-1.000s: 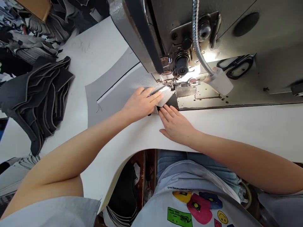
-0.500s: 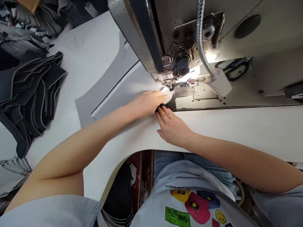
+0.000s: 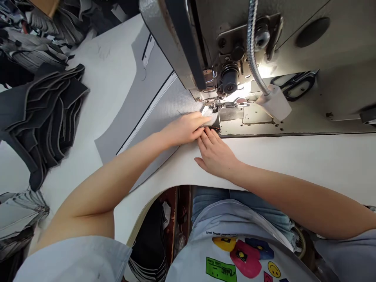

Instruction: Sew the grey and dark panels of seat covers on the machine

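Note:
A grey fabric piece (image 3: 167, 103) with a dark stripe and a pale strip along it lies on the white table, its right end under the needle area of a sewing machine (image 3: 215, 105). My left hand (image 3: 188, 127) rests on that end, just left of the presser foot, thumb and fingers bent together at the fabric edge. Touching its fingertips, my right hand (image 3: 216, 152) lies flat with fingers stretched out at the fabric's near edge, where a dark edge with orange stitching shows. The exact contact under the left fingers is hidden.
Stacked dark fabric pieces (image 3: 44, 113) lie on the white table (image 3: 108, 55) at the left, with more bundled cloth behind. Black scissors (image 3: 298, 86) rest on the machine bed behind a white lamp head (image 3: 274, 102). Dark pieces (image 3: 148, 235) sit below the table's curved edge.
The fabric has swung round, its far part now showing a zipper-like end and its near edge lying farther out. My left fingers have drawn in, covering more of the dark stitched edge. The view shifted slightly.

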Motion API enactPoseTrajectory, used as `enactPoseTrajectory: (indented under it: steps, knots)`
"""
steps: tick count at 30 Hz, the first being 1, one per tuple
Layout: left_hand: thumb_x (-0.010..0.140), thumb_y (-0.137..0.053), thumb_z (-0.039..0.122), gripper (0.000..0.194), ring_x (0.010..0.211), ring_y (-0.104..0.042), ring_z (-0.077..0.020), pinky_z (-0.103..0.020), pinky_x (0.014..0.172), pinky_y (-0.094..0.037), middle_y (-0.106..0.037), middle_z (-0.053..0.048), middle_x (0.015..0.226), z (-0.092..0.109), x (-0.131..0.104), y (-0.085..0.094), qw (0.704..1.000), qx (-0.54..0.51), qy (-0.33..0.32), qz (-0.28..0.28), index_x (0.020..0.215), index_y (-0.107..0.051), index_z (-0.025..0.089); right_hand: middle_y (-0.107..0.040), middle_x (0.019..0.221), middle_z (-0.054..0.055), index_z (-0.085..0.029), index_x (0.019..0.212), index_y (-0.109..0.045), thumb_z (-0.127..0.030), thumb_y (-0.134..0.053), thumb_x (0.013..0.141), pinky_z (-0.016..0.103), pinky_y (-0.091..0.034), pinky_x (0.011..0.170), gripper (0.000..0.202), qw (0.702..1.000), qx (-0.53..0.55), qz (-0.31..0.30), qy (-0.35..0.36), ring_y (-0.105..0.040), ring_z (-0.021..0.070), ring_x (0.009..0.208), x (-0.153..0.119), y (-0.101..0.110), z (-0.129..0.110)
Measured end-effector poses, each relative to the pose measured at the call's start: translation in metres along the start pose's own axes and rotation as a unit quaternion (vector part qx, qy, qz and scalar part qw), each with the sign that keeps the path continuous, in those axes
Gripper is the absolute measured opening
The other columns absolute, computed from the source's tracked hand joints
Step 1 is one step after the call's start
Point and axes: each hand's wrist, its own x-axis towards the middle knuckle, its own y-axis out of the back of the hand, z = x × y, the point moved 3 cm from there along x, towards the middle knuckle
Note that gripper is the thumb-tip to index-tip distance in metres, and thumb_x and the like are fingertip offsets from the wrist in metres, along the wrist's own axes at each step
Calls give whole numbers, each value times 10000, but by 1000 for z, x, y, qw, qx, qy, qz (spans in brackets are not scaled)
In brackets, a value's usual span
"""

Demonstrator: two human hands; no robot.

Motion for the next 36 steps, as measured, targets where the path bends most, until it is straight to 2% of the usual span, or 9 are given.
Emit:
enactPoseTrajectory:
  steps: [2,4,6,9,15,19,25,30,36]
  knots:
    - [940,-447,181,348,951,-601,-202,-314,864,-500,-649,-57,984,-13,-6,-1,997,-13,-65,32,1222,-649,212,-437,1524,320,115,1458,-442,-384,-542,977,535,-348,1211,700,1000,-1,3,12,-406,429,1445,-4,0,2]
    - [969,-418,182,334,885,-576,-196,-321,849,-497,-629,-52,887,-20,-8,-4,993,14,-104,63,1183,-674,201,-450,1512,324,118,1441,-464,-338,-511,990,527,-359,1204,642,1000,-6,3,24,-431,423,1429,-6,0,2]
    - [992,-386,173,338,796,-539,-185,-308,783,-486,-581,-41,801,-18,-8,-9,989,55,-111,81,1148,-686,183,-461,1496,337,123,1412,-495,-311,-499,993,531,-370,1194,603,1000,-14,4,27,-456,423,1412,-6,-1,2]
    - [996,-372,154,324,750,-505,-181,-293,704,-451,-527,-36,762,-2,-5,-13,986,106,-96,84,1060,-690,153,-467,1480,355,122,1402,-504,-343,-523,984,548,-372,1181,625,999,-14,8,36,-467,422,1400,-5,-1,-1]
    - [940,-433,99,237,739,-497,-199,-292,639,-398,-519,-51,747,27,4,-4,993,103,-59,14,900,-664,131,-518,1425,356,75,1396,-530,-630,-568,915,604,-305,1196,854,998,-9,-36,43,-434,457,1404,-5,5,-6]
    - [908,-452,89,224,756,-519,-210,-296,654,-405,-539,-62,758,29,7,1,994,92,-31,-43,935,-673,114,-501,1439,356,58,1408,-514,-687,-584,879,646,-264,1200,917,998,6,-41,42,-411,462,1415,-4,6,-6]
    - [891,-421,86,276,765,-544,-218,-309,667,-413,-587,-89,799,21,14,-1,996,72,-12,-54,956,-687,115,-474,1470,355,66,1392,-524,-683,-564,897,611,-239,1224,899,999,14,-47,21,-374,445,1448,7,0,-2]
    - [888,-432,123,281,749,-581,-198,-305,671,-439,-639,-86,845,5,24,0,999,39,-6,-15,917,-711,132,-467,1483,340,55,1387,-529,-638,-551,924,590,-225,1231,834,999,10,-34,4,-367,439,1454,25,0,7]
    - [944,-433,179,301,846,-646,-179,-285,775,-501,-694,-45,863,-8,23,-8,992,-68,-2,110,898,-731,171,-516,1469,293,58,1421,-492,-478,-524,976,533,-277,1224,697,999,-16,-23,34,-425,380,1430,14,10,27]
